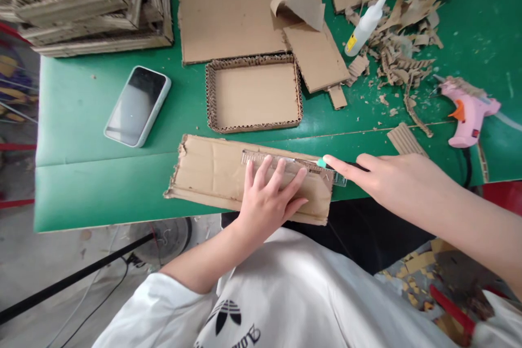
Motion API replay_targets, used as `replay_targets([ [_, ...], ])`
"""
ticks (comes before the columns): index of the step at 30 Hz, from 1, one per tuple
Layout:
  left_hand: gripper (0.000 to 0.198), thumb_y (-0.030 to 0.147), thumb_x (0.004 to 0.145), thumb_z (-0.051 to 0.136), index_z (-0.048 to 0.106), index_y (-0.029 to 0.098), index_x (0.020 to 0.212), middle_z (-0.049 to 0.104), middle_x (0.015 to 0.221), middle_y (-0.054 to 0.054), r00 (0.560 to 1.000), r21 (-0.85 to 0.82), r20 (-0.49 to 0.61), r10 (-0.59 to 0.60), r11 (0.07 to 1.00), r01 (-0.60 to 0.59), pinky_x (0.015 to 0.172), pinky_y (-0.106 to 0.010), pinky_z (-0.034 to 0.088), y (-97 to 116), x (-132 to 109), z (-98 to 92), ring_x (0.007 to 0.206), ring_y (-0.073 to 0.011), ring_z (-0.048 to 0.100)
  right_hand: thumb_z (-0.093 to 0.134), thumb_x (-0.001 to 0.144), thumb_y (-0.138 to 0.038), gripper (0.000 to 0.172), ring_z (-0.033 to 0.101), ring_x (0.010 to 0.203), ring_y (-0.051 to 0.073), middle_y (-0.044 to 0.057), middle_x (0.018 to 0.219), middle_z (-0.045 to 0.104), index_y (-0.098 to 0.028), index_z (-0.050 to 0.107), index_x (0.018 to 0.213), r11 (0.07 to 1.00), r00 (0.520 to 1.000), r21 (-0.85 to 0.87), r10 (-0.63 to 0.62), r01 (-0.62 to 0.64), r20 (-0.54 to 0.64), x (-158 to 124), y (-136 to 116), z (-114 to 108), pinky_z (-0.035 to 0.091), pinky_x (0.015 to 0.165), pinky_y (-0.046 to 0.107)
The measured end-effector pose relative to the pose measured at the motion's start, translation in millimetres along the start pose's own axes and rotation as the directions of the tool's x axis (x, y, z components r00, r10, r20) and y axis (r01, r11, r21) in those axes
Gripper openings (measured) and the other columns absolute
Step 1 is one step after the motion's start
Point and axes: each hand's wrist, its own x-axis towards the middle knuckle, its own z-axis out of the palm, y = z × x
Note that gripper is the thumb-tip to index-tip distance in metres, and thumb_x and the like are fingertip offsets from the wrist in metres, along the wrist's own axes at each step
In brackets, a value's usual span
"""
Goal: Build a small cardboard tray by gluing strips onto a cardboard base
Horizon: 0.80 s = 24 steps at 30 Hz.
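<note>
A long cardboard strip (212, 171) lies at the table's front edge, slightly overhanging it. Across its upper part rests a clear ruler (253, 157). My left hand (271, 190) lies on the ruler and the cardboard with its fingers spread, pressing them down. My right hand (379, 174) is closed around a cutter (322, 162) with a green part near its front and a dark handle. The cutter's tip lies along the ruler, just right of my left fingers. Just behind the strip sits a shallow cardboard tray (256, 92) with corrugated walls.
A phone (137, 106) lies at the left, below stacked cardboard frames (98, 32). Cardboard sheets (232, 11) are at the back. To the right are a glue bottle (367, 24), torn scraps (403, 54) and a pink glue gun (467, 109) with a cord.
</note>
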Motion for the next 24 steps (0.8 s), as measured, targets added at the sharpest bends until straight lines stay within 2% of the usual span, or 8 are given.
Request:
replay_targets([
  [4, 0.055, 0.059, 0.084, 0.052, 0.053, 0.031, 0.131, 0.055, 0.128, -0.012, 1.0, 0.011, -0.005, 0.005, 1.0, -0.005, 0.103, -0.059, 0.034, -0.2, -0.3, 1.5, 0.121, -0.0386, 0.047, 0.043, 0.075, 0.001, 0.074, 0.031, 0.042, 0.009, -0.003, 0.062, 0.046, -0.03, 0.039, 0.142, 1.0, 1.0, -0.006, 0.0, 0.0, -0.019, -2.4, 0.7, 6.5, 0.006, 0.048, 0.031],
  [9, 0.057, 0.061, 0.084, 0.05, 0.053, 0.031, 0.132, 0.055, 0.128, -0.013, 1.0, 0.008, -0.004, 0.012, 1.0, -0.012, 0.102, -0.06, 0.034, -0.5, -0.9, 2.0, 0.121, -0.0394, 0.047, 0.045, 0.073, 0.001, 0.081, 0.03, 0.042, 0.009, -0.004, 0.063, 0.047, -0.033, 0.031, 0.145, 0.999, 0.999, 0.022, 0.025, -0.024, -0.031, -7.0, 1.9, 15.0, 0.006, 0.049, 0.031],
  [17, 0.058, 0.061, 0.084, 0.051, 0.051, 0.031, 0.133, 0.054, 0.129, -0.013, 1.0, 0.007, 0.003, 0.012, 1.0, -0.012, 0.104, -0.061, 0.031, -0.4, -2.7, 3.1, 0.122, -0.0395, 0.046, 0.04, 0.074, 0.006, 0.075, 0.034, 0.044, 0.009, -0.002, 0.063, 0.05, -0.029, 0.042, 0.14, 0.999, 1.0, 0.042, 0.013, -0.013, -0.018, -13.4, 3.9, 7.8, 0.009, 0.05, 0.031],
  [24, 0.058, 0.06, 0.084, 0.052, 0.051, 0.031, 0.133, 0.054, 0.129, -0.014, 1.0, 0.008, 0.015, 0.012, 1.0, -0.012, 0.102, -0.062, 0.032, 0.0, -2.0, 2.7, 0.122, -0.0403, 0.046, 0.039, 0.072, 0.005, 0.08, 0.038, 0.044, 0.011, -0.002, 0.064, 0.054, -0.032, 0.038, 0.143, 1.0, 0.999, 0.004, 0.03, -0.03, 0.016, -24.9, 7.1, 13.9, 0.01, 0.048, 0.031],
])
